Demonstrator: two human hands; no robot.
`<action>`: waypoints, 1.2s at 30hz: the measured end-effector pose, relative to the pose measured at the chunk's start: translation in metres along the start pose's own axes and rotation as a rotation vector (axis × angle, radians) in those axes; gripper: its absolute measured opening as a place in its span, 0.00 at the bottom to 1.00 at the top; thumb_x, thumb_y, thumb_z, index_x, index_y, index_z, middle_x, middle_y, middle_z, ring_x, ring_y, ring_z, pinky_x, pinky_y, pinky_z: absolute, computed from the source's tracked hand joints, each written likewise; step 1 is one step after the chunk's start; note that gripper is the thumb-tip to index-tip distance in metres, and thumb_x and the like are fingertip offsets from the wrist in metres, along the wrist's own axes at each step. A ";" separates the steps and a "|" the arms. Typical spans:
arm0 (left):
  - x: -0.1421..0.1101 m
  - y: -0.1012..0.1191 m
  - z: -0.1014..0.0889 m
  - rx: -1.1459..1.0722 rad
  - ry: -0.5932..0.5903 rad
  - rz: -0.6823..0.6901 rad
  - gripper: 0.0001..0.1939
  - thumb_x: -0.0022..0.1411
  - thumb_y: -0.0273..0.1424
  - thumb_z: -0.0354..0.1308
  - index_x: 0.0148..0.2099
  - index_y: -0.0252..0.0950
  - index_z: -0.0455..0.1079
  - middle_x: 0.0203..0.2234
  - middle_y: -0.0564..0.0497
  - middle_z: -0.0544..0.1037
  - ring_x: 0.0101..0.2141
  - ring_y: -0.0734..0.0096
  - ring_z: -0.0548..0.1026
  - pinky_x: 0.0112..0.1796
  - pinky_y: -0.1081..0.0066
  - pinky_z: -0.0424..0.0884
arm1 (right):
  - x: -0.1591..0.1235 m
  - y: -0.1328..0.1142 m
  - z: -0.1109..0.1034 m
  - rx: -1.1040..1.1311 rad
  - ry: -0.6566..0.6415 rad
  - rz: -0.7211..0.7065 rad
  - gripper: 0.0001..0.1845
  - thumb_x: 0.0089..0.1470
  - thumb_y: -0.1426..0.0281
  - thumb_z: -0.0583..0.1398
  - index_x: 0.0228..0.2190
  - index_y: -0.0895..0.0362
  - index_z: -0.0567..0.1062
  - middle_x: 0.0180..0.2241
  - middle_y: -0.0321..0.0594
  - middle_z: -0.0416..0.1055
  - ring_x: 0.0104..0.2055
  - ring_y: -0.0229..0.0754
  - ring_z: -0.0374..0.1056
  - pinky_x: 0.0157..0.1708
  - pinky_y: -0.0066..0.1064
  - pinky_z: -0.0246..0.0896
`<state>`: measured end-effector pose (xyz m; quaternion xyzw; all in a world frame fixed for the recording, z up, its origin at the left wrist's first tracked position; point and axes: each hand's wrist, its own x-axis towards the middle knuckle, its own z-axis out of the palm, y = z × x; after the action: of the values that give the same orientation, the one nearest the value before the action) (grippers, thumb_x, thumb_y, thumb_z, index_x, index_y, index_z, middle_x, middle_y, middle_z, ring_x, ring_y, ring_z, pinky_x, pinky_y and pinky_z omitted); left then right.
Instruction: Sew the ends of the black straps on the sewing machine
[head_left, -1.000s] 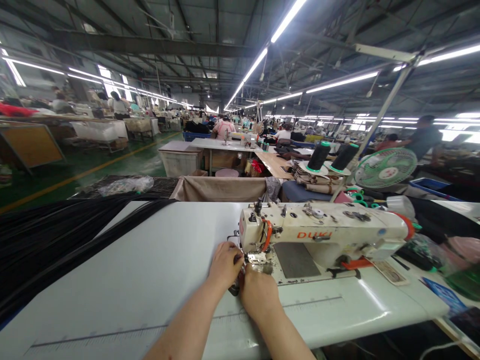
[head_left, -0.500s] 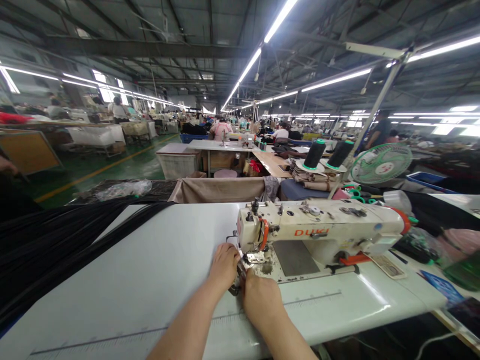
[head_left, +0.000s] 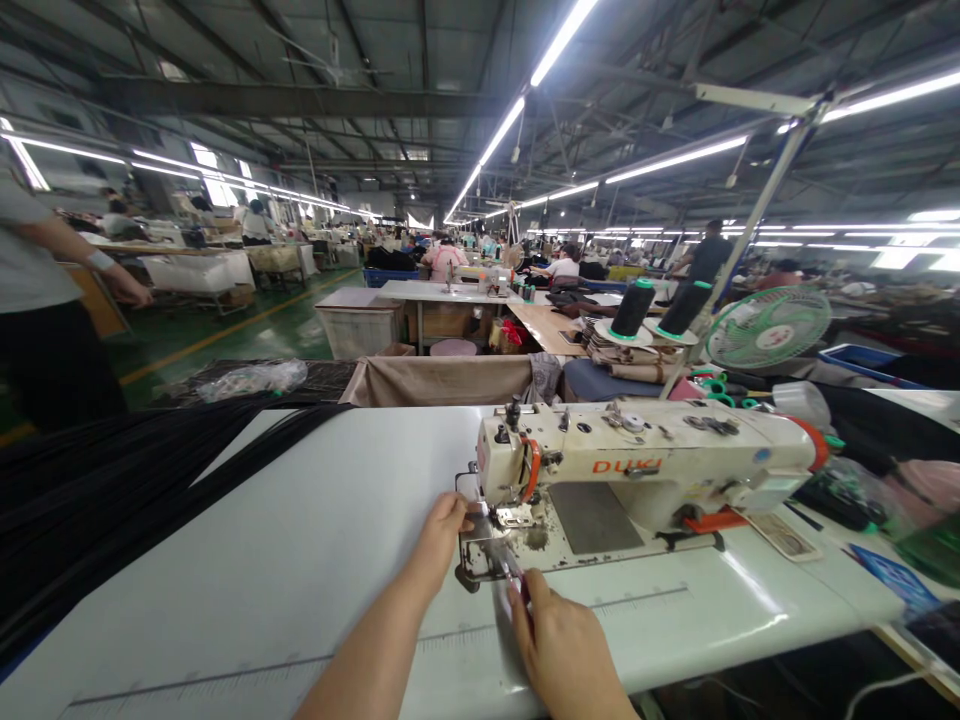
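Your right hand (head_left: 566, 635) is closed around a slim tool (head_left: 512, 570), its reddish handle in your fingers and its shiny metal end pointing to 11 o'clock over the bed (head_left: 540, 550) of the machine (head_left: 562, 440). Your left hand (head_left: 436, 540) has its fingertips bunched at the bed's left edge, below the needle end; you cannot tell from here whether they grip anything. The machine lies from 1 to 3 o'clock of your hands, so its head limits reach on that side. Toward 9 o'clock the surface (head_left: 315, 530) runs wide, smooth and glossy as far as the long, limp black strips (head_left: 150, 500) at 10 o'clock. Its far edge is at 12 o'clock, with a beige cloth-sided bin (head_left: 442, 380) beyond; its near edge slants away at 4 o'clock. Black thread cones (head_left: 634, 310) stand at 1 o'clock and a round, green-bladed fan (head_left: 769, 330) at 2. Orange letters on the painted casing appear to read "DUKI", partly crossed by a fitting; the ruler scale (head_left: 210, 681) from 8 to 3 o'clock has marks too faint to read.
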<state>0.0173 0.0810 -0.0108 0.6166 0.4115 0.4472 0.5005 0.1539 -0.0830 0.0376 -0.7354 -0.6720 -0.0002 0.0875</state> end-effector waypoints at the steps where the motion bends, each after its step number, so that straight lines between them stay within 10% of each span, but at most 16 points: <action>1: -0.001 0.001 0.002 -0.034 -0.006 -0.014 0.24 0.68 0.54 0.41 0.38 0.39 0.62 0.35 0.43 0.78 0.33 0.63 0.77 0.39 0.60 0.76 | -0.003 0.005 0.004 0.028 0.019 0.000 0.15 0.74 0.67 0.46 0.41 0.55 0.71 0.27 0.40 0.80 0.30 0.48 0.80 0.27 0.32 0.61; 10: 0.000 0.005 -0.010 0.209 0.039 0.032 0.16 0.67 0.45 0.49 0.35 0.38 0.64 0.33 0.47 0.73 0.33 0.63 0.74 0.40 0.61 0.73 | -0.022 0.049 0.025 0.351 0.195 0.005 0.14 0.73 0.58 0.47 0.43 0.50 0.67 0.34 0.39 0.80 0.35 0.46 0.80 0.32 0.32 0.66; 15: -0.008 0.016 -0.020 0.509 0.007 0.133 0.09 0.60 0.30 0.61 0.44 0.39 0.75 0.42 0.45 0.76 0.47 0.55 0.72 0.54 0.56 0.65 | -0.032 0.066 0.013 0.436 0.211 0.146 0.20 0.68 0.47 0.52 0.35 0.49 0.67 0.28 0.39 0.77 0.30 0.48 0.75 0.31 0.33 0.63; 23: -0.001 0.022 -0.039 0.776 0.015 0.129 0.08 0.66 0.31 0.61 0.34 0.40 0.80 0.35 0.47 0.80 0.41 0.57 0.75 0.48 0.59 0.67 | -0.032 0.101 0.008 0.651 0.319 0.361 0.33 0.57 0.35 0.54 0.21 0.49 0.63 0.19 0.32 0.63 0.22 0.41 0.61 0.25 0.30 0.58; 31: -0.001 0.023 -0.048 0.975 0.122 0.068 0.11 0.70 0.35 0.57 0.38 0.40 0.80 0.36 0.45 0.79 0.41 0.54 0.73 0.48 0.59 0.66 | -0.043 0.107 -0.008 0.822 0.267 0.417 0.33 0.63 0.40 0.50 0.19 0.51 0.65 0.20 0.36 0.65 0.26 0.43 0.65 0.31 0.33 0.63; 36: -0.003 0.024 -0.049 1.076 0.236 -0.004 0.13 0.72 0.36 0.54 0.42 0.40 0.80 0.45 0.42 0.75 0.47 0.52 0.71 0.50 0.58 0.66 | -0.071 0.098 -0.016 0.768 0.167 0.173 0.19 0.67 0.54 0.52 0.36 0.50 0.77 0.34 0.42 0.76 0.37 0.47 0.72 0.41 0.35 0.69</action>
<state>-0.0294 0.0868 0.0171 0.7304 0.6364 0.2390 0.0662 0.2455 -0.1635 0.0323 -0.7004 -0.5495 0.1986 0.4099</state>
